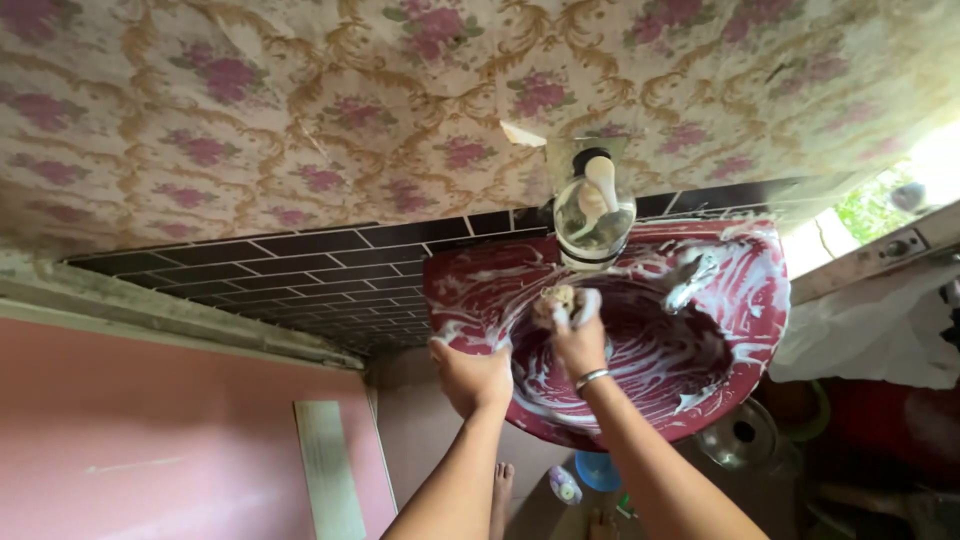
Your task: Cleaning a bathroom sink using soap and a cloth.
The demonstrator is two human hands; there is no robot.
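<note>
The right hand [578, 335] grips a soft, soapy scrubber [560, 298]; the left hand [472, 378] clasps the slippery sink [740, 300] rim.

A dark red wall-mounted sink [740, 300] is smeared all over with white soap foam, its metal tap [690, 283] lathered too. Below, the floor [545, 505] carries a small plastic bottle [565, 485] and a blue tub [598, 470]
</note>
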